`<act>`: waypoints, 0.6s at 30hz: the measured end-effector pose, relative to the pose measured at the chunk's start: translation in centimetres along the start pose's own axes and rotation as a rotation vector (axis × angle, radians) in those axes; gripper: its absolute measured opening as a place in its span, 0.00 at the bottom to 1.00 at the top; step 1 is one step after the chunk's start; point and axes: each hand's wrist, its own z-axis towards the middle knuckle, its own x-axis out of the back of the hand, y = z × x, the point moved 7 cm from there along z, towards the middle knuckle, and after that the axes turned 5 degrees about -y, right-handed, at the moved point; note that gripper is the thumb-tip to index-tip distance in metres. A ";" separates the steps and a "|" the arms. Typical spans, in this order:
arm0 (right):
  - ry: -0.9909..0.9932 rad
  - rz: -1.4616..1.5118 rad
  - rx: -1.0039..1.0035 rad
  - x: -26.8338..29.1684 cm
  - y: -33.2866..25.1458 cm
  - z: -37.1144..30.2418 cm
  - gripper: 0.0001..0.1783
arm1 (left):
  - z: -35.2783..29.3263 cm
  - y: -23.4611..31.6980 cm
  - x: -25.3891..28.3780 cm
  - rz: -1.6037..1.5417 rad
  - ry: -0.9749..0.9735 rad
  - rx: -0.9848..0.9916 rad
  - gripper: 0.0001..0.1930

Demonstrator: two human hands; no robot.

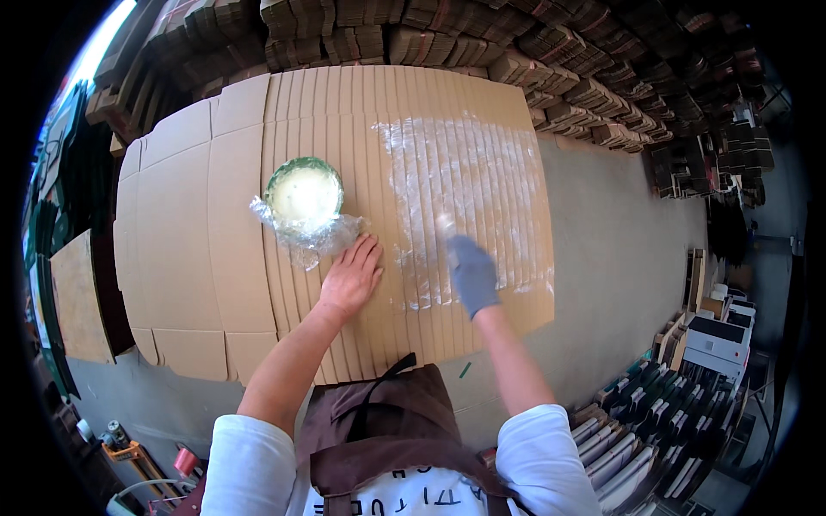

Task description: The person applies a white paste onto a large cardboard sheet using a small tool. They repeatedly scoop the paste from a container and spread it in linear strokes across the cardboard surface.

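My bare left hand (350, 277) lies with its fingers stretched out on overlapping, fanned-out flattened cardboard boxes (237, 232). Just beyond its fingertips is a round green-rimmed tub (305, 191) of creamy white paste, with crumpled clear plastic film (314, 239) bunched along its near side. My right hand (473, 273), in a grey glove, is closed round what looks like a brush (445, 225), whose pale end is blurred. It is over the right part of the cardboard, where wet white paste (465, 181) is smeared across the stepped strips.
Bundled stacks of flat cardboard (413, 43) line the far side. A wooden board (82, 297) stands at the left. Grey floor (611, 224) shows on the right. Near right are rows of upright panels (619, 460) and a white machine (716, 347). An orange-handled tool (129, 449) is near left.
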 end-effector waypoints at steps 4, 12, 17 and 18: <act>0.148 0.089 -0.104 1.4 1.1 2.1 0.18 | 0.1 -0.1 -0.1 -0.008 0.015 0.000 0.24; 0.104 0.032 -0.012 0.9 1.0 5.7 0.12 | 0.0 -0.2 -0.4 -0.009 -0.003 0.015 0.24; 0.052 -0.058 0.000 1.2 1.2 8.9 0.12 | -0.3 -0.3 -0.6 -0.011 -0.010 0.021 0.25; 0.070 -0.072 -0.002 1.8 1.1 9.8 0.13 | -0.3 -0.4 -0.6 -0.009 -0.011 0.019 0.25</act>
